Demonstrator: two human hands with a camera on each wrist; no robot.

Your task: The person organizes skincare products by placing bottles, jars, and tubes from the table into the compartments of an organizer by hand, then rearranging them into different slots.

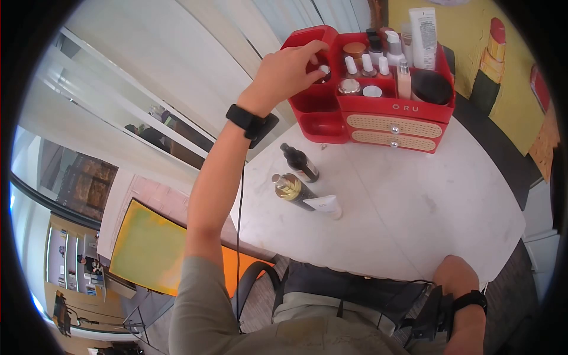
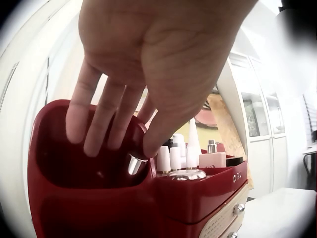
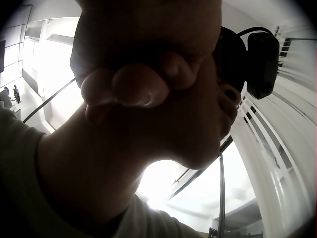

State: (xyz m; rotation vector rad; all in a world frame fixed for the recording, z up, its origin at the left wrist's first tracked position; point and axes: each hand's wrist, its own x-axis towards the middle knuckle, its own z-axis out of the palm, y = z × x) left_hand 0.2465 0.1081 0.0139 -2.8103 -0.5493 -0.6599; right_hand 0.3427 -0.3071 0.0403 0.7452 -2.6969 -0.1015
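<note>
Head cam: left hand [image 1: 283,74] in the red organizer's [image 1: 370,107] far-left bin, by the desk's [image 1: 402,207] far edge; right hand [image 1: 457,276] near-right
Left wrist: open, fingers straight, silver-topped thing [image 2: 135,164] at the thumb. I'd steady it off the walls. Right wrist: fingers curled, looks empty.

Room over the worktop, obstacles at left and back

A hand could pass over the white worktop [image 1: 426,207], right of the dark bottle [image 1: 302,164], gold-collared bottle [image 1: 294,189] and white tube [image 1: 324,205]. Behind them rises the red organizer [image 1: 370,107], its right section crowded with upright containers [image 1: 368,64].
</note>
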